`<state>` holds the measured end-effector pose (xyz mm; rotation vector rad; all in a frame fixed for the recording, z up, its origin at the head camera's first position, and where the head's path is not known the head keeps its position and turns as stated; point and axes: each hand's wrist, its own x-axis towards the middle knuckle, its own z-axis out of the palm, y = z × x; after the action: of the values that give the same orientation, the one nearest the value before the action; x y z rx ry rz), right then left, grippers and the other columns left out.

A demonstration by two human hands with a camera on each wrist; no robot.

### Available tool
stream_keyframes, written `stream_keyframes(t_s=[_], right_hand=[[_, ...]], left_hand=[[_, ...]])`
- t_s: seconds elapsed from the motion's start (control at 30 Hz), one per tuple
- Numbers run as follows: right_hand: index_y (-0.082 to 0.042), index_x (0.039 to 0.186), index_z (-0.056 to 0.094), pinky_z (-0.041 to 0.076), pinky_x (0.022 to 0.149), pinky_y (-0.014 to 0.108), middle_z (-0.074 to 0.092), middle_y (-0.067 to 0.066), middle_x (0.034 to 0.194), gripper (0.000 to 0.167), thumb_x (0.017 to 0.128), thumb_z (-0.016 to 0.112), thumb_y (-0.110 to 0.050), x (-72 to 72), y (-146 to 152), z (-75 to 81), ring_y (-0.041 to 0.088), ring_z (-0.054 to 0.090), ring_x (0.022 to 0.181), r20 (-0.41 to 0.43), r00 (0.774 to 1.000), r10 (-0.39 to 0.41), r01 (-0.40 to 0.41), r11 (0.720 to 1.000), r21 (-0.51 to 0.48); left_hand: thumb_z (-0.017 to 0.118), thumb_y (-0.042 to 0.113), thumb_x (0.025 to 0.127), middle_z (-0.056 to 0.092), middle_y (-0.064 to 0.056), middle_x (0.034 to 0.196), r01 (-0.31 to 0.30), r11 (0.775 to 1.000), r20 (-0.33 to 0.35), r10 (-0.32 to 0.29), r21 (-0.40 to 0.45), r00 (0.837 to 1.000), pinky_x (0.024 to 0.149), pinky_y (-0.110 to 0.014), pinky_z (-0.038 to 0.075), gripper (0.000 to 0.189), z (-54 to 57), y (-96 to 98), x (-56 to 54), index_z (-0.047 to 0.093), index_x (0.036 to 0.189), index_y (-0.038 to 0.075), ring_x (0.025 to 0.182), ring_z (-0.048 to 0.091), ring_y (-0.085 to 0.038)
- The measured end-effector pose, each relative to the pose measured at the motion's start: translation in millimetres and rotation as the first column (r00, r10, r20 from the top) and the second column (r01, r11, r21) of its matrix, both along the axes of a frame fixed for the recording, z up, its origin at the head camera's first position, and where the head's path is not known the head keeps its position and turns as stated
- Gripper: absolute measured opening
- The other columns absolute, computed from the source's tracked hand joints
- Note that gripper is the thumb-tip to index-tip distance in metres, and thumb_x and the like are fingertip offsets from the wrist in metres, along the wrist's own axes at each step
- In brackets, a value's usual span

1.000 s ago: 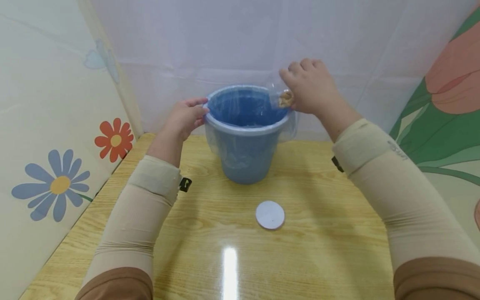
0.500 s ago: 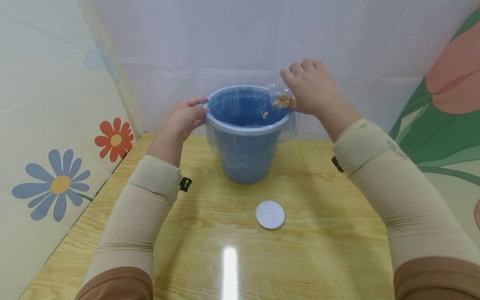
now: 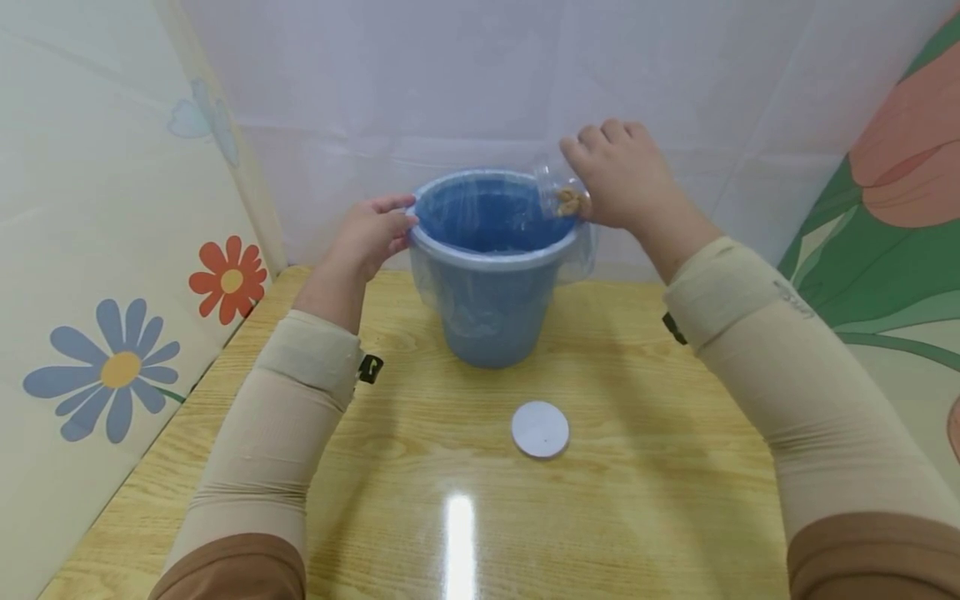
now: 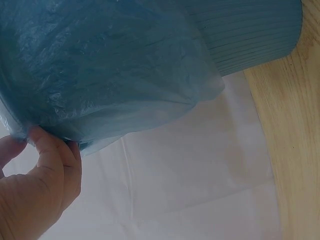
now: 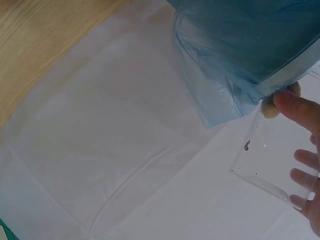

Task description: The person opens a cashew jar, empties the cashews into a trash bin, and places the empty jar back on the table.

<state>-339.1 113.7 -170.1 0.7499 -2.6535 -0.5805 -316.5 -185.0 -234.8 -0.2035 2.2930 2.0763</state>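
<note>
A blue bin (image 3: 491,321) stands upright on the table, lined with a thin clear plastic bag (image 4: 125,75) folded over its rim. On its left side my left hand (image 3: 367,235) pinches the rim and bag between thumb and fingers. My right hand (image 3: 622,175) grips a clear jar (image 5: 270,155) from above, tipped on its side at the bin's right rim. Several light-brown lumpy bits (image 3: 569,201) lie inside the jar, near its mouth, which points into the bin. The bin's bottom is hidden.
A round white lid (image 3: 540,430) lies flat on the wooden table (image 3: 420,467), in front of the bin. Behind the bin hangs a white cloth (image 3: 420,75). Panels painted with flowers border the table on the left and right.
Half a second ago a brown bit was dropping from the jar into the bin; it is out of sight now. The jar's mouth shows more than a second ago. Both hands keep nearly still.
</note>
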Motion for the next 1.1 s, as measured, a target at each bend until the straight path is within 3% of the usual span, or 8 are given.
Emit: stream_keyframes(t_s=[0.47,0.57,0.83,1.1], right_hand=[[-0.003,0.139,0.025,0.026,0.101,0.059,0.036,0.025,0.134,0.086,0.076,0.072,-0.037,-0.4,0.5,3.3,0.044,0.032,0.121,0.011,1.0,-0.014,0.014,0.999,-0.031],[-0.004,0.139,0.025,0.024,0.102,0.06,0.035,0.024,0.136,0.087,0.075,0.073,-0.036,0.7,1.9,5.4,0.044,0.031,0.123,-0.002,1.0,-0.012,0.012,0.997,-0.074],[-0.007,0.143,0.019,0.012,0.106,0.059,0.029,0.022,0.14,0.085,0.08,0.068,-0.034,5.4,0.2,8.0,0.043,0.025,0.127,-0.044,0.999,-0.012,0.01,0.999,-0.032],[-0.004,0.139,0.024,0.02,0.103,0.058,0.034,0.024,0.135,0.09,0.073,0.075,-0.037,5.8,1.0,9.9,0.045,0.03,0.121,-0.035,0.999,0.008,-0.01,0.999,-0.048]], left_hand=[[0.054,0.009,0.091,0.043,-0.004,0.136,0.003,1.0,0.001,-0.003,-0.006,1.0,0.095,-0.028,0.044,0.043,-0.1,-0.6,0.6,0.048,0.133,0.017,0.113,0.051,-0.017],[0.054,0.008,0.091,0.043,-0.005,0.136,0.004,1.0,-0.004,-0.004,-0.007,1.0,0.094,-0.027,0.044,0.044,-0.7,-0.5,0.4,0.048,0.134,0.017,0.113,0.051,-0.017],[0.054,0.009,0.091,0.044,-0.006,0.136,0.005,1.0,-0.014,-0.005,-0.017,1.0,0.094,-0.027,0.044,0.044,-1.8,-0.4,-0.8,0.047,0.134,0.016,0.113,0.052,-0.017],[0.054,0.008,0.091,0.043,-0.006,0.137,0.005,1.0,-0.02,-0.005,-0.022,1.0,0.094,-0.027,0.045,0.045,-1.7,-0.6,0.4,0.046,0.135,0.015,0.114,0.052,-0.017]])
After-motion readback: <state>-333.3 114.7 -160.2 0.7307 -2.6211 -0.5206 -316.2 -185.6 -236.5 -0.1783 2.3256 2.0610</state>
